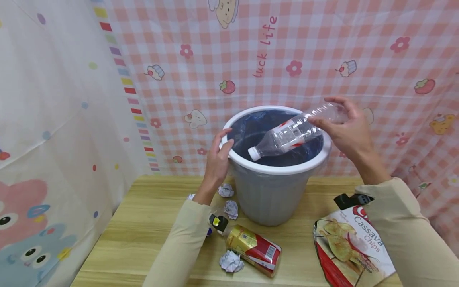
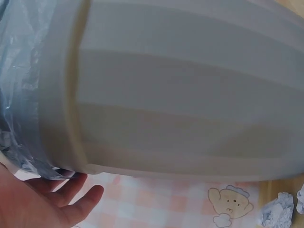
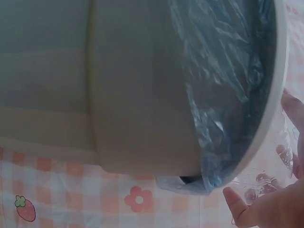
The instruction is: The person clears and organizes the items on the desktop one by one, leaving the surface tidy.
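A grey trash bin (image 1: 270, 195) with a white rim stands on the wooden table, lined with a dark plastic bag (image 3: 216, 95). My left hand (image 1: 217, 157) grips its rim on the left side; in the left wrist view, the fingers (image 2: 85, 202) curl by the bag's folded edge. My right hand (image 1: 346, 129) holds a clear, empty plastic bottle (image 1: 287, 137) near its base, over the bin's mouth. The bottle slants down to the left, its white cap lowest, inside the rim's outline. From the right wrist, the bin's wall hides most of the bottle.
In front of the bin lie a red and gold can (image 1: 254, 249) and several crumpled paper balls (image 1: 231, 261). A cassava chips bag (image 1: 353, 247) lies at the right, partly under the right sleeve. A checked curtain (image 1: 186, 79) hangs behind the table (image 1: 143, 223).
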`<state>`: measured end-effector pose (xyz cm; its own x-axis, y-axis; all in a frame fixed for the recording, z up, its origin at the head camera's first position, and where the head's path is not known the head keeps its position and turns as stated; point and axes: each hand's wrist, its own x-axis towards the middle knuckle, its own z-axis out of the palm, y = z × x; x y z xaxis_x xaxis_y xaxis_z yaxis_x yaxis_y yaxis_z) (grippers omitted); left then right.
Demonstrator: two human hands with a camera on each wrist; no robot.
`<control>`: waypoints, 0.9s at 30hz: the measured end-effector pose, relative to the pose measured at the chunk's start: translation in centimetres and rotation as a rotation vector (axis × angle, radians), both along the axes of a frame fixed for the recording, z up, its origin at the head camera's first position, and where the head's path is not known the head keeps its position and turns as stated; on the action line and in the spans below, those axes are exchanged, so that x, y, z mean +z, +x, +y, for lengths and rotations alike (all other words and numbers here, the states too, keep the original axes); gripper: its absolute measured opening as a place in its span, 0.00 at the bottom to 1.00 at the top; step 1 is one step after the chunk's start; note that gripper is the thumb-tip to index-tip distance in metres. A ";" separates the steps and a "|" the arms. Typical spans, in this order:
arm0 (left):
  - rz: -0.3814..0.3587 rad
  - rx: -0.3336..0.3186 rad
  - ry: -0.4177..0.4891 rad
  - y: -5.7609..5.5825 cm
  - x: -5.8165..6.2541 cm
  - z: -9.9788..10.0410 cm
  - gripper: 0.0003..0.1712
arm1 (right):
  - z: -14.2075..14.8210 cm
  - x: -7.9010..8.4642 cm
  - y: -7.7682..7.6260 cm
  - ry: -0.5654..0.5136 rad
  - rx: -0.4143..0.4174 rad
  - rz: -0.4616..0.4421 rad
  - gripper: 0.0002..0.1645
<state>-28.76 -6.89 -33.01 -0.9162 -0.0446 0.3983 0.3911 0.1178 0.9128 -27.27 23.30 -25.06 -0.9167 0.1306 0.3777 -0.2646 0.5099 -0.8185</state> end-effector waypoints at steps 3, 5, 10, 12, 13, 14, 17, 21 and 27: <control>0.003 -0.013 0.004 -0.1 0.2 -0.1 0.24 | -0.4 -0.1 -0.1 0.032 -0.002 0.031 0.42; -0.007 -0.016 -0.001 -0.1 0.3 -0.2 0.24 | -0.7 -0.1 -0.1 0.034 0.003 0.043 0.42; -0.027 -0.014 -0.003 -0.1 0.5 -0.4 0.24 | -1.6 -0.1 -0.2 0.018 0.044 0.043 0.42; -0.025 -0.011 -0.003 -0.2 0.5 -0.4 0.24 | -1.9 -0.1 -0.2 0.028 0.051 0.049 0.42; -0.024 -0.014 0.000 -0.2 0.5 -0.4 0.24 | -2.0 -0.1 -0.2 0.040 0.047 0.055 0.42; -0.022 -0.016 0.004 -0.2 0.5 -0.4 0.24 | -2.1 -0.1 -0.2 0.051 0.046 0.065 0.42; -0.017 0.001 -0.011 -0.2 0.6 -0.4 0.24 | -2.5 0.0 -0.3 0.087 0.036 0.090 0.42; -0.020 0.050 -0.048 -0.2 0.6 -0.3 0.25 | -2.8 0.0 -0.6 0.109 0.051 0.121 0.43; 0.002 0.063 -0.059 -0.4 0.5 -0.2 0.24 | -3.3 -0.2 -1.0 0.147 0.069 0.128 0.43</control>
<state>-29.14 -7.13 -32.56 -0.9117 -0.0783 0.4033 0.3827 0.1952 0.9030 -28.28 19.99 -25.28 -0.8647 0.0044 0.5022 -0.4002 0.5982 -0.6942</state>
